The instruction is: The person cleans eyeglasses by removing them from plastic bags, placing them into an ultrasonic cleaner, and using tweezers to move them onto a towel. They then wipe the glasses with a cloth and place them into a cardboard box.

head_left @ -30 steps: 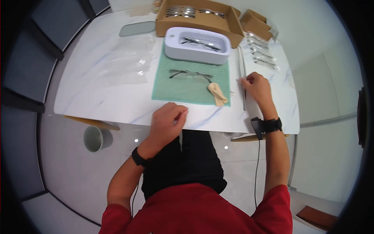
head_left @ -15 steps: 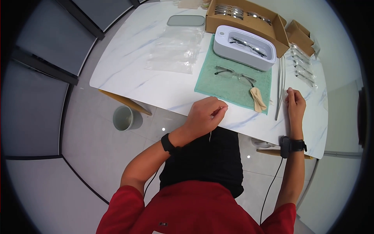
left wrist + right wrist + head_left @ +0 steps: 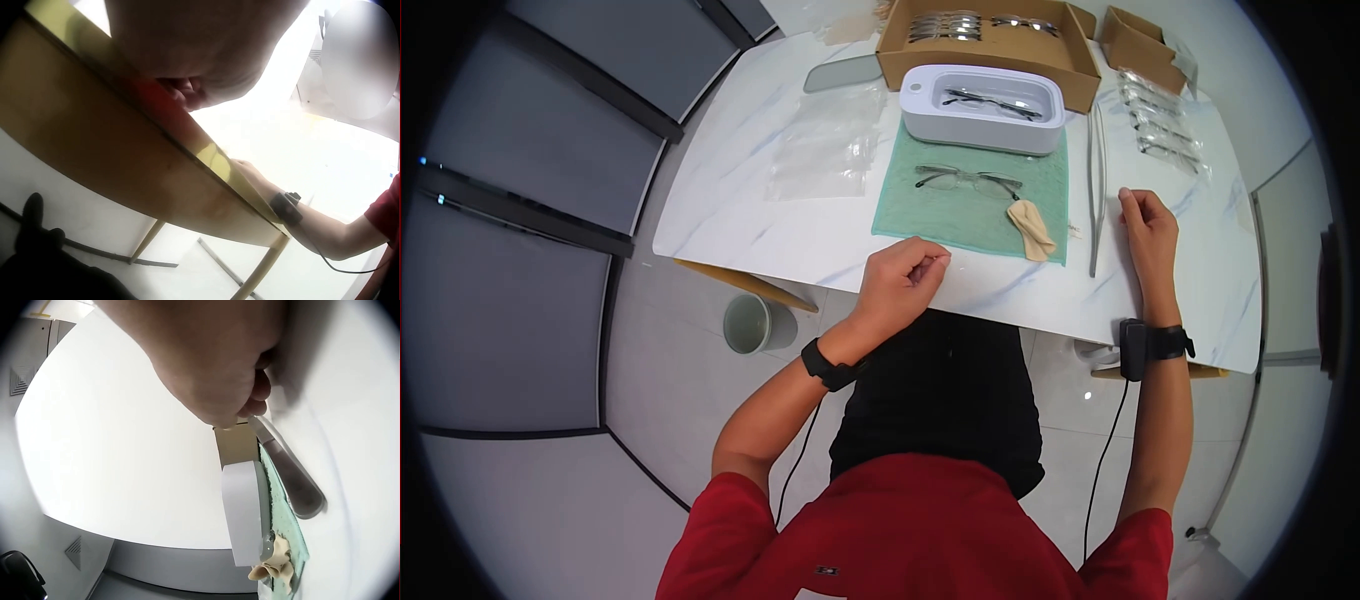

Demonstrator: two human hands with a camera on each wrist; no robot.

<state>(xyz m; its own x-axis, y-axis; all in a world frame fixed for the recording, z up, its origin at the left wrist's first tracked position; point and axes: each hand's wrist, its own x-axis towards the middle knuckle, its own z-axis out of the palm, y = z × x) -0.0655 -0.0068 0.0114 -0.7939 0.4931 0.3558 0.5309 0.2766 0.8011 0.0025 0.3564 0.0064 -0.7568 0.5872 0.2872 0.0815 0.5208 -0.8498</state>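
My left hand (image 3: 900, 285) rests at the table's front edge, fingers loosely curled, with nothing seen in it. My right hand (image 3: 1152, 235) lies on the tabletop at the right, fingers also loosely bent and holding nothing. Just left of it is a pair of long metal tweezers (image 3: 1097, 200), whose rounded end (image 3: 303, 494) shows in the right wrist view. Glasses (image 3: 968, 181) with clear lenses lie unfolded on a green cloth (image 3: 900, 215). Beige finger cots (image 3: 1030, 230) sit by their right temple. Behind, a white ultrasonic cleaner (image 3: 980, 133) has another pair of glasses (image 3: 992, 103) in its basin.
A cardboard box (image 3: 1060, 75) with several glasses stands behind the cleaner. Bagged glasses (image 3: 1162, 125) lie at right beside a smaller carton (image 3: 1140, 50). Clear plastic bags (image 3: 825, 145) and a grey lid (image 3: 843, 73) are at left. A bin (image 3: 747, 323) stands on the floor.
My right hand has drawn away from the tweezers to the right, leaving them on the table. The left hand stays by the table edge. The head view has shifted.
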